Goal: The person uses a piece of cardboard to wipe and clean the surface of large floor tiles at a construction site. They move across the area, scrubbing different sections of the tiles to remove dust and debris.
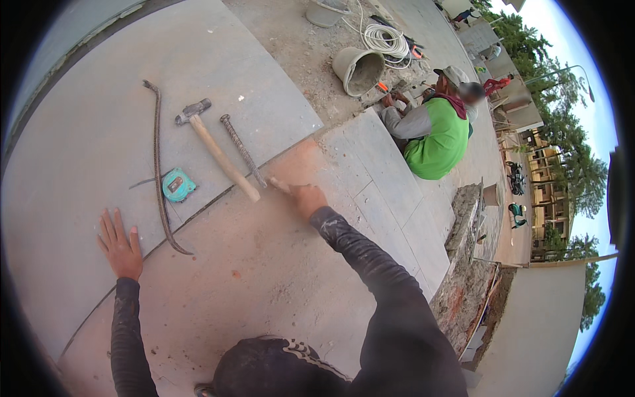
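My left hand [120, 248] rests palm down on a large grey floor tile [114, 149], fingers spread and holding nothing. My right hand [306, 199] grips a short, pale, dusty stick-like piece [279, 185] low over the tile joint; its exact kind is unclear. Just left of that piece lies a ribbed steel rod [243, 148] with a flattened head. Beside the rod is a hammer [218, 149] with a wooden handle. A teal tape measure [178, 185] sits against a bent rebar pry bar [158, 149], between the hammer and my left hand.
A co-worker in a green vest [439, 134] crouches on the tiles at the upper right. Near that person are a mortar-stained bucket [345, 69], a coil of white cable [384, 39] and another bucket [322, 14]. A broken concrete edge [464, 218] borders the tiles at right.
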The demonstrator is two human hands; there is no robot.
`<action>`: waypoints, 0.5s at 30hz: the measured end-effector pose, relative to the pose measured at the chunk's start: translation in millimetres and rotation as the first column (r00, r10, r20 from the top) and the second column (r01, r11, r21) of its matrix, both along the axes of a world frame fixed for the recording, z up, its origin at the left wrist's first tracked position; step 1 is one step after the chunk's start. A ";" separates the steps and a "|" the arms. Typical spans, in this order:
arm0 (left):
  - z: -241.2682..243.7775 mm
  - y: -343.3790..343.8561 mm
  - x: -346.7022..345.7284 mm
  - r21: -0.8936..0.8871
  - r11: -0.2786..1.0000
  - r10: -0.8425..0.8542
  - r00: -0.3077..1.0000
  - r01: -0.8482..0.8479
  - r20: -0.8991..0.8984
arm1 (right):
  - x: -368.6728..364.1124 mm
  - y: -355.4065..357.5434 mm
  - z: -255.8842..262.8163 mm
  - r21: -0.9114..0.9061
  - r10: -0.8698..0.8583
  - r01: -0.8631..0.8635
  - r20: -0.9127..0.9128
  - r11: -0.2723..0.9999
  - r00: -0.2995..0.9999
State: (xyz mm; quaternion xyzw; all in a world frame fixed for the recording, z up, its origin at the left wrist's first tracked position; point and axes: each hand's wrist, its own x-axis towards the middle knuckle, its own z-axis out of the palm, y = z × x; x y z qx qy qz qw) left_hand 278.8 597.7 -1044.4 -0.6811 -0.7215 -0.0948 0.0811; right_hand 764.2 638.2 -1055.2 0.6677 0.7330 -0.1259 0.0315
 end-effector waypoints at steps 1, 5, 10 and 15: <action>0.9 -3.8 -10.8 -0.004 1.000 0.015 1.000 -0.015 -0.020 | -33.2 -16.1 24.7 -0.046 0.087 -0.090 -0.069 0.995 0.994; 5.4 -1.7 -5.3 0.034 0.999 -0.018 1.000 0.018 -0.012 | 21.0 -9.9 31.0 0.152 -0.062 0.059 0.016 0.987 0.998; -2.9 4.7 5.5 -0.020 0.999 -0.050 0.999 0.050 0.009 | 70.7 58.5 11.9 0.185 -0.227 0.183 0.260 0.966 0.938; -6.5 -3.3 -7.1 -0.033 0.999 -0.026 0.999 0.027 0.034 | -72.3 -3.7 9.9 -0.117 0.375 -0.357 0.211 0.927 0.903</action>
